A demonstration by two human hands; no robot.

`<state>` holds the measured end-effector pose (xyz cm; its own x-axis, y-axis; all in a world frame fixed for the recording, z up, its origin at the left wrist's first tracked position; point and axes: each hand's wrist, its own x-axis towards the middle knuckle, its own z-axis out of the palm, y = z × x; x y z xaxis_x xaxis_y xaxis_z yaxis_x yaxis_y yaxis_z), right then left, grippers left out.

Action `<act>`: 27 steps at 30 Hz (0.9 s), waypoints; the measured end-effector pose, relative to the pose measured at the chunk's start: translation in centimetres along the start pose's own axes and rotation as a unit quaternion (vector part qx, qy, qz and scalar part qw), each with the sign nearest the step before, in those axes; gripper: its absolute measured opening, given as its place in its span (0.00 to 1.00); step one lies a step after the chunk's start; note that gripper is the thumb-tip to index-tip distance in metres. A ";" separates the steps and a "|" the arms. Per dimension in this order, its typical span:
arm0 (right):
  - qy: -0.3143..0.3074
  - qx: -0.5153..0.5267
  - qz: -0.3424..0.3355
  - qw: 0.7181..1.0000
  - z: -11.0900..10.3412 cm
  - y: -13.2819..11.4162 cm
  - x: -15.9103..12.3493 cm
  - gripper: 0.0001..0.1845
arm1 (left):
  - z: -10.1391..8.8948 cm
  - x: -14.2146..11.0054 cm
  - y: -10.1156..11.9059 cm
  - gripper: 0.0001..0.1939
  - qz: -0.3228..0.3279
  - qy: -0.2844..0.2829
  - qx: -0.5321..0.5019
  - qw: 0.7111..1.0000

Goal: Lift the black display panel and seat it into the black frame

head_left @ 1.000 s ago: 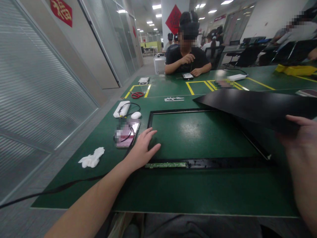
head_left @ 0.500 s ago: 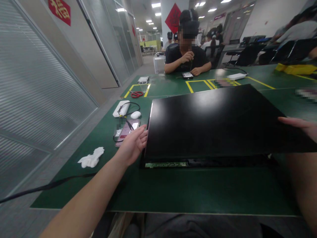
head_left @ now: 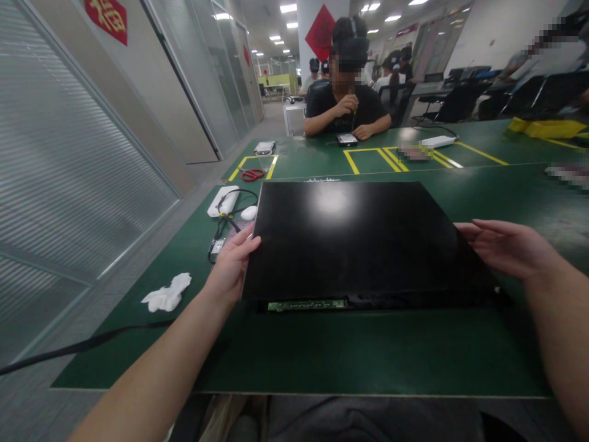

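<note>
A glossy black display panel [head_left: 350, 239] lies almost flat in front of me, over a dark base whose front edge shows a strip of green circuit board [head_left: 306, 305]. My left hand [head_left: 231, 261] grips the panel's left edge, thumb on top and fingers curled beneath. At the right edge, my right hand [head_left: 510, 245] holds the panel with its fingertips against the side, partly hidden by it. Whether the panel rests fully on the base I cannot tell. Just beyond my left hand lies a phone [head_left: 237, 236], mostly covered, with a black cable over it.
Left of the panel are a white power bank [head_left: 223, 201], a white oval case [head_left: 249, 213] and a crumpled tissue [head_left: 168, 293]. Red-handled scissors [head_left: 253, 175] lie farther back on the green table [head_left: 368, 356]. Across it sits a person [head_left: 345, 104] holding a thin tool over a small device [head_left: 347, 140].
The panel's raised right side has come down and the panel has shifted left. My right hand has moved left and down with it; my left thumb now rests on the panel's top.
</note>
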<state>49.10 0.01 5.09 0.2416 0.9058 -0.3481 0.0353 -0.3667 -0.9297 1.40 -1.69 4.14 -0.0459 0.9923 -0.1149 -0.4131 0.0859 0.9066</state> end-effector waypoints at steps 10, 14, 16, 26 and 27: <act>0.082 0.054 0.006 0.995 0.9 -0.2 0.2 0.16 | -0.2 0.7 -0.5 0.24 0.019 0.026 0.002 0.999; 0.109 0.029 -0.017 0.993 0.8 0.1 0.5 0.16 | -0.3 0.6 -0.8 0.24 0.010 0.042 0.012 0.999; 0.123 0.020 -0.029 0.992 0.6 0.2 0.6 0.15 | -0.2 0.4 -0.7 0.25 0.006 0.052 0.024 0.998; 0.163 -0.022 -0.067 0.984 0.2 0.7 1.0 0.14 | 1.1 -0.1 -1.0 0.26 -0.023 0.045 0.041 0.998; 0.166 -0.023 -0.065 0.984 0.2 0.8 1.1 0.13 | 1.1 -0.1 -1.1 0.26 -0.024 0.045 0.040 0.998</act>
<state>49.22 0.73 4.00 0.5347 0.8296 -0.1608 0.1286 -0.2680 -0.9548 2.88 -1.77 3.58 -0.1098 0.9753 -0.1914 -0.3432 0.1435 0.9282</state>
